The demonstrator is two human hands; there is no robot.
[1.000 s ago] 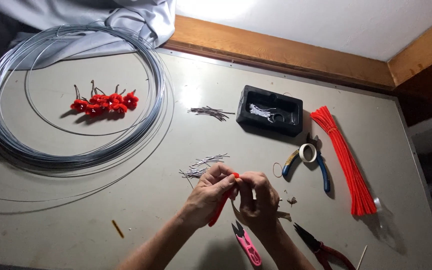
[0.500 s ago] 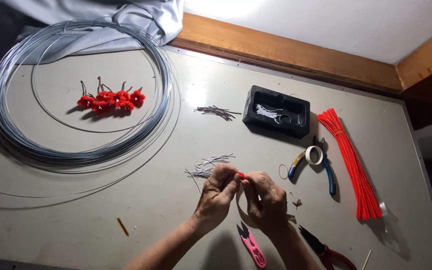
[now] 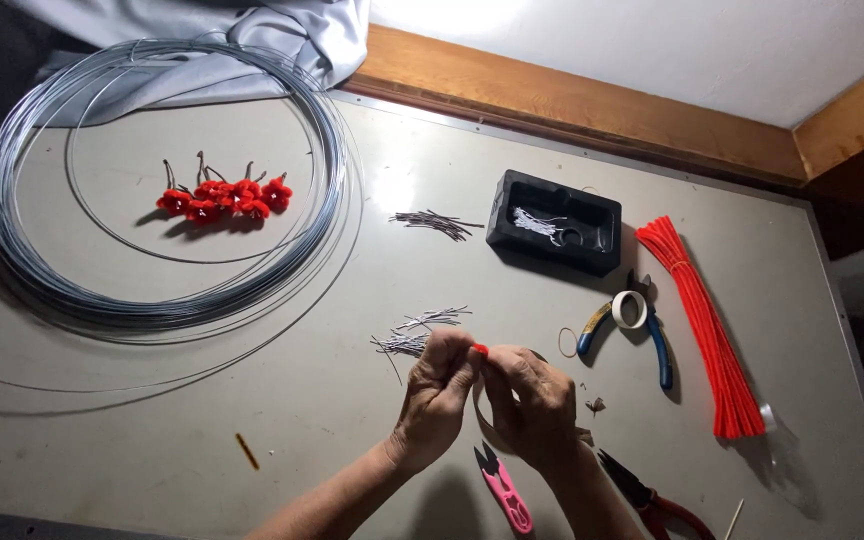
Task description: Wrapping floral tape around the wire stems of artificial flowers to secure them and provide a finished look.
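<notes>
I pinch a small red piece [image 3: 479, 349] between the fingertips of my left hand [image 3: 437, 400] and my right hand [image 3: 532, 405]; both hands are closed tight on it, thumbs and forefingers pressed together, and my knuckles nearly touch. I cannot tell the piece's full shape, since only a red tip shows above my fingers.

I take the black tray [image 3: 554, 222] as my landmark. The red piece sits well below it, toward me and slightly to the left. A scatter of short cut wires [image 3: 414, 336] lies just left of my left hand, below and left of the tray, and a second little wire bundle [image 3: 435, 223] lies just left of the tray. Right of the tray runs a long bundle of red strands [image 3: 707, 330]. Below the tray, blue-handled pliers [image 3: 642, 330] lie with a roll of white tape [image 3: 630, 308] on them. Pink snips [image 3: 503, 488] and red-handled pliers [image 3: 652, 495] lie far below the tray, by my wrists. Far left of the tray, a big coil of grey wire [image 3: 167, 290] rings a cluster of red flowers [image 3: 222, 197].
</notes>
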